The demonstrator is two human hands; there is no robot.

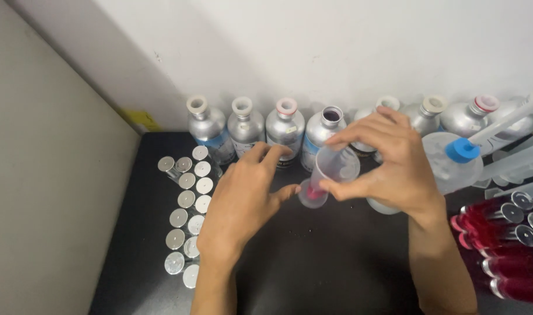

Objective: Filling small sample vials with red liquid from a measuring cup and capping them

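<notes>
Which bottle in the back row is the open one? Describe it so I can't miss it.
Along the white wall stands a row of silver bottles. The open bottle is fourth from the left, just behind the right hand. Its neighbours have white or red-ringed caps; its mouth is dark and uncapped.

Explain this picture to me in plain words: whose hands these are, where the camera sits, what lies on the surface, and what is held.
The single view comes from a camera worn on a person's head, looking down at their own bare hands over a black tabletop. The right hand holds a clear plastic cup, tilted, with a little red liquid at its bottom. The left hand rests beside it, fingers near the cup's base. Silver bottles line the wall, small capped vials stand at left, and tubes of red liquid lie at right.
</notes>
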